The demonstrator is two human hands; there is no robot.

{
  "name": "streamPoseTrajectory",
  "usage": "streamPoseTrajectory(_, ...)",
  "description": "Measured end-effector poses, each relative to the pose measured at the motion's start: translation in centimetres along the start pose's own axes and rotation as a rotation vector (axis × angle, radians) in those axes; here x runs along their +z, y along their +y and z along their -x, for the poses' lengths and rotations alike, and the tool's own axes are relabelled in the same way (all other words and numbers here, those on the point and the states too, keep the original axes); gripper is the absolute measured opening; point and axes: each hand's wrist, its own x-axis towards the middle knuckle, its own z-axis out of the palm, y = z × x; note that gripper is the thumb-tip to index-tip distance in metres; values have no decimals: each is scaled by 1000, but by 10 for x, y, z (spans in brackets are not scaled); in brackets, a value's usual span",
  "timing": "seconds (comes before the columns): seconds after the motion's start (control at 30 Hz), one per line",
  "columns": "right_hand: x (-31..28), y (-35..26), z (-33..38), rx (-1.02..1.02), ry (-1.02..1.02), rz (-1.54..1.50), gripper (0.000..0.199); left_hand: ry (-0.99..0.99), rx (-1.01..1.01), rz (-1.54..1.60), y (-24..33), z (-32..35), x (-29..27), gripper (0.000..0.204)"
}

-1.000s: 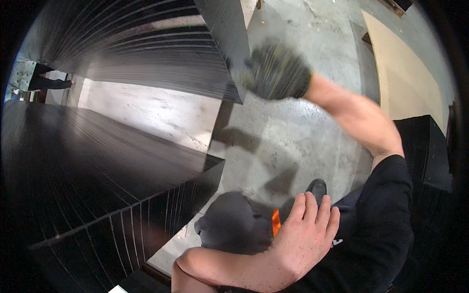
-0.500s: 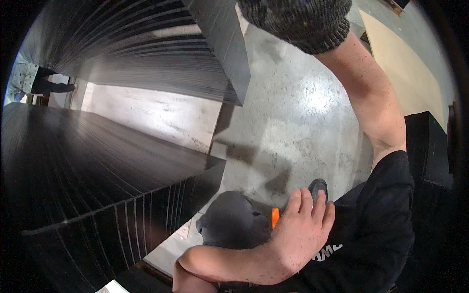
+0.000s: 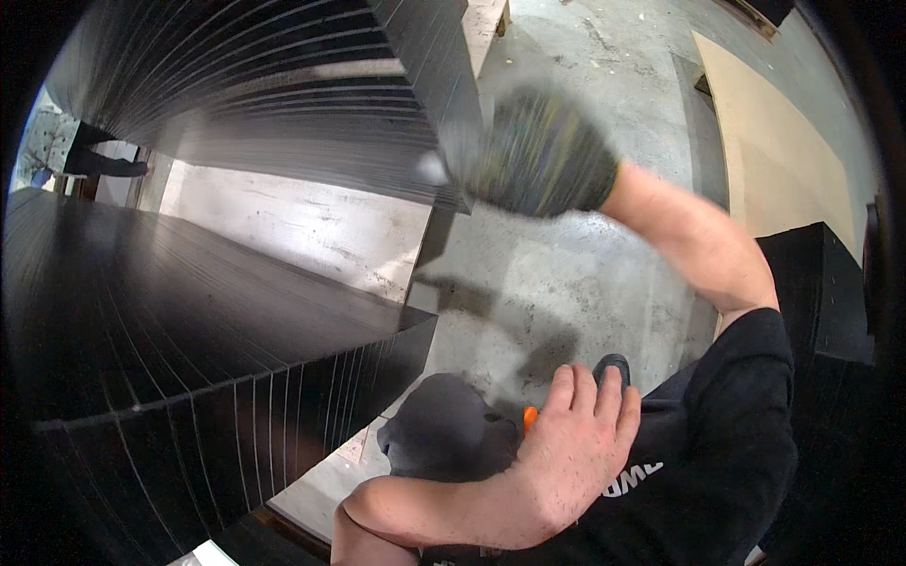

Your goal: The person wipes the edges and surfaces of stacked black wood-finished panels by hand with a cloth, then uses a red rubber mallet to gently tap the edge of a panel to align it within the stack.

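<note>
The right hand, in a dark knitted work glove, is raised in front of the corner of the upper stack of black sheets and is smeared by motion blur. Whether it is curled shut or spread cannot be told, and nothing can be made out in its grip. The left hand is bare, with the fingers loosely spread and flat against the person's own dark shirt, holding nothing. A small orange object and a dark grey rounded thing, perhaps a cap or a cloth, lie just beside it.

The risk seems to lie with the gloved hand. Moving fast so near the stack's corner, it could strike the sharp edge of a sheet or snag the knit on it. A blow there might chip an edge or nudge the top sheets out of line. The bare hand has no protection should it come against those edges.

The sheets are thin, flat and rigid, with a faintly glossy black face and pale lines along the layered edges. A second, lower stack fills the left side. Between and beyond them is a rough, mottled grey concrete floor, where a pale brown board lies towards the far right.
</note>
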Motion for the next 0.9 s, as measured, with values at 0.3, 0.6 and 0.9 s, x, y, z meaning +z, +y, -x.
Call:
streamPoseTrajectory(0.3,16,-116,80,37,-819,-906,12,82,12,33,9,2,10,49)
streamPoseTrajectory(0.6,29,-117,86,161,-741,-821,12,88,28,24,13,7,12,49)
streamPoseTrajectory(0.9,-5,24,0,463,-242,-946,46,60,6,19,12,7,9,50)
